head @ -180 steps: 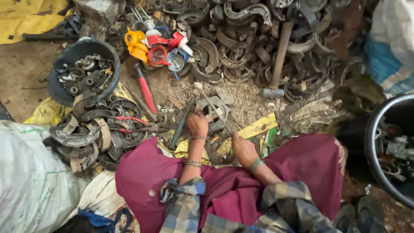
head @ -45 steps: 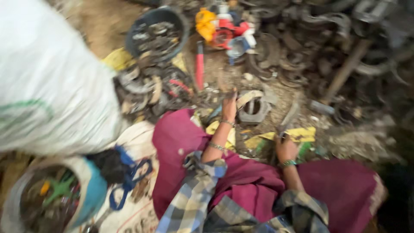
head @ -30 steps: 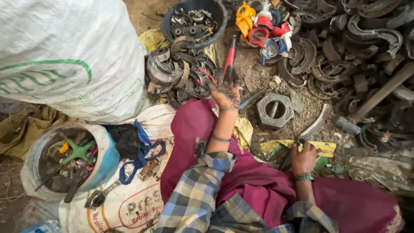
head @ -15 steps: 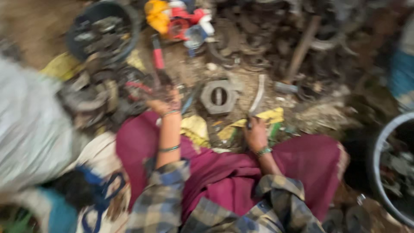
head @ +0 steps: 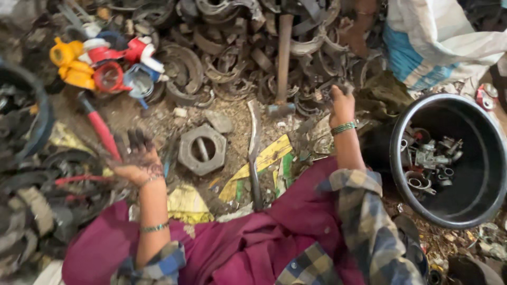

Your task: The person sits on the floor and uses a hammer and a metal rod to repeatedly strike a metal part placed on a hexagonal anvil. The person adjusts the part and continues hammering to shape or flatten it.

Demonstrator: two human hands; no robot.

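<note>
My left hand (head: 138,161) hovers palm up with dirty fingers spread and nothing in it, just right of a red-handled tool (head: 102,132) and left of a large grey hexagonal nut (head: 202,150). My right hand (head: 342,104), with a green bangle at the wrist, reaches forward into the heap of grey metal clamps and rings (head: 232,68). Its fingers curl over a grey piece at the heap's edge, and the grip itself is hidden. A curved metal bar (head: 253,153) lies on the ground between my hands.
A black tub (head: 402,126) holding metal parts stands at the right. Another dark tub (head: 43,113) is at the left edge. Yellow, red and blue plastic parts (head: 100,66) lie at the back left, a hammer (head: 283,58) in the heap, a white-blue sack (head: 433,37) behind.
The view swung right, bringing the right tub in. My right hand left the curved bar and reached forward-right into the heap. My left hand stays raised and open.
</note>
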